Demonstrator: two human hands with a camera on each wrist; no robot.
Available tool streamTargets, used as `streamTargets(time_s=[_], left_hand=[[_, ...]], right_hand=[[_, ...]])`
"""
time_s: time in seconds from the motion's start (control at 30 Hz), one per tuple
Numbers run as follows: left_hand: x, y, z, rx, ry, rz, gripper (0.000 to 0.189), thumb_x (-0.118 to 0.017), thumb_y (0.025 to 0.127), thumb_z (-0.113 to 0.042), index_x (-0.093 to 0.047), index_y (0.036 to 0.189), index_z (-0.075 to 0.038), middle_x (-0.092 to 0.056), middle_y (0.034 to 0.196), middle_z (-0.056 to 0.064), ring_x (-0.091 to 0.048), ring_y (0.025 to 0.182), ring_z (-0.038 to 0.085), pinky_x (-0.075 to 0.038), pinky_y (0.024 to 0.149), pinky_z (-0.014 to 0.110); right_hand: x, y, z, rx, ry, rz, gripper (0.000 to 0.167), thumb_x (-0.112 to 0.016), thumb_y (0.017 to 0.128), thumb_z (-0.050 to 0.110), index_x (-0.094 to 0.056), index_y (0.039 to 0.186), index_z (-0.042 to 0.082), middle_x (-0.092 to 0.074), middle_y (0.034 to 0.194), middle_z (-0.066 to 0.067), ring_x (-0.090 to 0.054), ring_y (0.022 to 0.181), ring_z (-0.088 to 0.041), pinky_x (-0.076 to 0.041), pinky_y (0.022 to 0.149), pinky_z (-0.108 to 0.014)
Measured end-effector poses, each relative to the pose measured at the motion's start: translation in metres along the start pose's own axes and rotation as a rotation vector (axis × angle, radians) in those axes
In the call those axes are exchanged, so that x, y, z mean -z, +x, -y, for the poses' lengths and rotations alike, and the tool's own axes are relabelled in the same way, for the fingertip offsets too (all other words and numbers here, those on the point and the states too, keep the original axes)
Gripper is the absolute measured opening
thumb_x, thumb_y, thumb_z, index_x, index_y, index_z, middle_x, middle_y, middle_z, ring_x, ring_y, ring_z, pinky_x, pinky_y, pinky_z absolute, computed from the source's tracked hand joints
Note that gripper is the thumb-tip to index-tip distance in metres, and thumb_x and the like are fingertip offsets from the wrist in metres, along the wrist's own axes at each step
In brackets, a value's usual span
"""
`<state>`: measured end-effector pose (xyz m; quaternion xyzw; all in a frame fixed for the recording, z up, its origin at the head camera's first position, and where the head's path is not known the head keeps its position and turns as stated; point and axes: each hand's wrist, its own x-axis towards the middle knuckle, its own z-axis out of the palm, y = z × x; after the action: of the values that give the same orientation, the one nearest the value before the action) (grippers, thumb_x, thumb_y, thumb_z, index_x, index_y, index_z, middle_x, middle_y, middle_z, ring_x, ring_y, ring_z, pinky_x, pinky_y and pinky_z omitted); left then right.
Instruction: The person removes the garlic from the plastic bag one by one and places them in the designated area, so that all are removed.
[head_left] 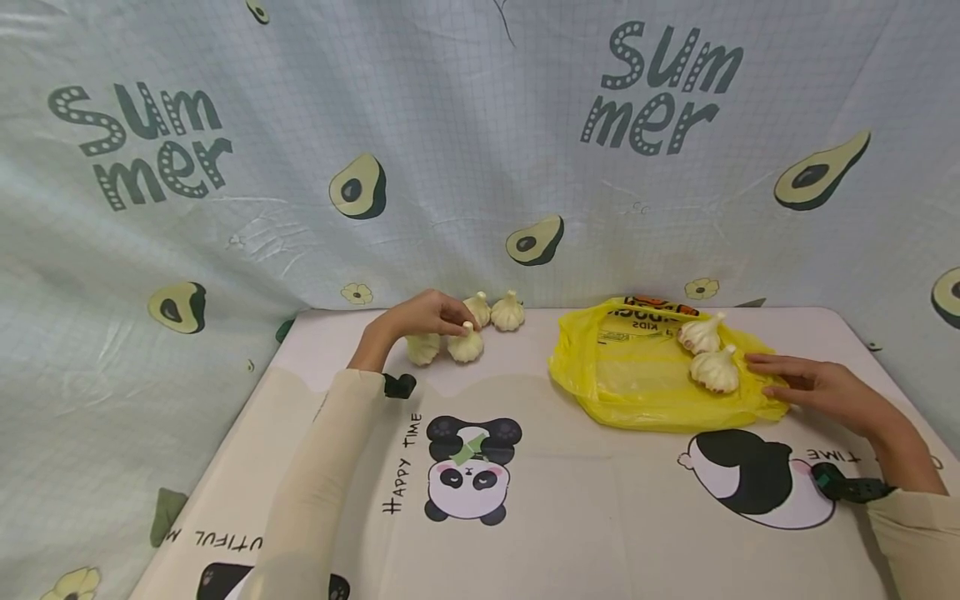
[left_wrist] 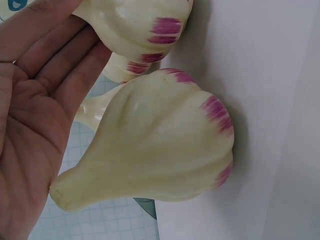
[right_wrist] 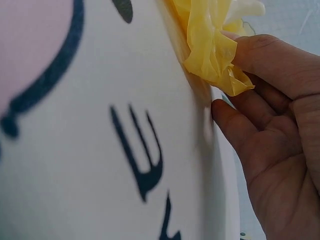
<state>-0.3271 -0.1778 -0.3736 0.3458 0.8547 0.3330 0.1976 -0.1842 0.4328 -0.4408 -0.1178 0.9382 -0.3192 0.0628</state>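
Observation:
In the head view, my left hand (head_left: 429,314) pinches the stem of a garlic bulb (head_left: 466,343), seen at the top of the left wrist view. Beside it, another garlic bulb (head_left: 423,350) sits partly under the hand; two more, including one garlic bulb (head_left: 507,312), stand behind. To the right, a yellow plastic bag (head_left: 622,375) lies flat with two garlic bulbs (head_left: 715,369) on it. My right hand (head_left: 825,390) rests at the bag's right edge, fingers loosely extended, touching it. In the right wrist view, crumpled yellow plastic (right_wrist: 215,55) lies against thumb and fingers.
Everything lies on a pale table (head_left: 570,517) printed with pandas and lettering. Behind and at the sides hangs a light curtain (head_left: 450,125) with avocado prints. Its lower edge meets the table's back edge, close behind the garlic and the bag.

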Motion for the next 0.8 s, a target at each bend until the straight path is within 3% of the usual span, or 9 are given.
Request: streamTargets(time_s=[0.07, 0.1, 0.27, 0.33, 0.43, 0.5, 0.6, 0.7, 0.8], left_hand=[[0.001, 0.0, -0.001, 0.001, 0.011, -0.008, 0.024, -0.073, 0.096, -0.018, -0.077, 0.117, -0.007, -0.074, 0.118, 0.008, -0.071, 0.108, 0.021, -0.057, 0.09, 0.034], [0.001, -0.001, -0.001, -0.001, 0.023, -0.014, 0.024, -0.073, 0.096, -0.018, -0.077, 0.118, -0.007, -0.074, 0.118, 0.007, -0.071, 0.104, 0.02, -0.057, 0.088, 0.033], [0.003, -0.001, -0.002, 0.003, 0.056, -0.042, 0.026, -0.073, 0.097, -0.023, -0.077, 0.119, -0.011, -0.074, 0.117, 0.003, -0.066, 0.089, 0.015, -0.055, 0.077, 0.03], [0.002, 0.0, -0.002, 0.003, 0.06, -0.044, 0.025, -0.073, 0.097, -0.024, -0.078, 0.118, -0.012, -0.074, 0.117, 0.002, -0.066, 0.09, 0.014, -0.055, 0.078, 0.03], [0.001, 0.001, -0.004, -0.004, 0.079, -0.043, 0.022, -0.073, 0.097, -0.025, -0.079, 0.115, -0.014, -0.075, 0.114, 0.0, -0.066, 0.093, 0.013, -0.055, 0.079, 0.029], [0.0, 0.002, -0.005, -0.011, 0.088, -0.04, 0.021, -0.073, 0.096, -0.025, -0.079, 0.113, -0.014, -0.075, 0.111, -0.001, -0.066, 0.091, 0.014, -0.054, 0.079, 0.03], [-0.002, 0.005, -0.007, -0.018, 0.084, -0.031, 0.021, -0.073, 0.096, -0.026, -0.079, 0.112, -0.014, -0.074, 0.11, -0.001, -0.066, 0.093, 0.015, -0.054, 0.079, 0.031], [-0.003, 0.008, -0.009, -0.027, 0.088, -0.026, 0.021, -0.074, 0.096, -0.026, -0.079, 0.112, -0.014, -0.074, 0.11, -0.001, -0.069, 0.098, 0.014, -0.056, 0.084, 0.033], [-0.004, 0.01, -0.009, -0.031, 0.11, -0.021, 0.02, -0.073, 0.096, -0.026, -0.078, 0.11, -0.012, -0.074, 0.109, 0.0, -0.07, 0.101, 0.014, -0.056, 0.088, 0.033]], right_hand=[[0.0, 0.0, 0.001, -0.011, -0.001, 0.007, 0.049, -0.066, 0.1, 0.036, -0.062, 0.14, 0.007, -0.04, 0.128, 0.042, -0.031, 0.149, -0.016, -0.027, 0.085, 0.004], [0.001, 0.0, 0.001, -0.013, -0.001, 0.009, 0.049, -0.066, 0.1, 0.036, -0.062, 0.14, 0.007, -0.04, 0.129, 0.042, -0.031, 0.149, -0.015, -0.028, 0.085, 0.004], [0.001, 0.0, 0.003, 0.011, 0.012, -0.003, 0.046, -0.068, 0.099, 0.032, -0.064, 0.137, 0.006, -0.041, 0.127, 0.043, -0.026, 0.12, 0.029, -0.03, 0.083, 0.003], [0.001, 0.0, 0.003, 0.015, 0.015, -0.004, 0.047, -0.068, 0.099, 0.032, -0.064, 0.137, 0.006, -0.04, 0.125, 0.045, -0.023, 0.109, 0.034, -0.03, 0.083, 0.003], [0.0, -0.001, 0.003, 0.008, 0.012, -0.002, 0.047, -0.068, 0.099, 0.034, -0.064, 0.137, 0.006, -0.04, 0.124, 0.046, -0.024, 0.113, 0.032, -0.031, 0.083, 0.003], [0.0, 0.0, 0.002, -0.003, 0.005, 0.004, 0.048, -0.067, 0.099, 0.035, -0.064, 0.138, 0.007, -0.04, 0.126, 0.044, -0.028, 0.126, 0.024, -0.03, 0.083, 0.003], [0.0, 0.0, 0.002, -0.025, -0.003, 0.017, 0.05, -0.066, 0.1, 0.037, -0.063, 0.139, 0.007, -0.042, 0.131, 0.038, -0.033, 0.147, -0.011, -0.029, 0.084, 0.003], [0.0, 0.001, 0.002, -0.038, -0.003, 0.026, 0.051, -0.066, 0.1, 0.038, -0.062, 0.14, 0.007, -0.045, 0.138, 0.029, -0.032, 0.145, -0.046, -0.027, 0.084, 0.004], [-0.001, 0.001, 0.001, -0.04, 0.002, 0.026, 0.051, -0.065, 0.1, 0.038, -0.061, 0.14, 0.006, -0.044, 0.139, 0.029, -0.03, 0.145, -0.047, -0.027, 0.084, 0.004]])
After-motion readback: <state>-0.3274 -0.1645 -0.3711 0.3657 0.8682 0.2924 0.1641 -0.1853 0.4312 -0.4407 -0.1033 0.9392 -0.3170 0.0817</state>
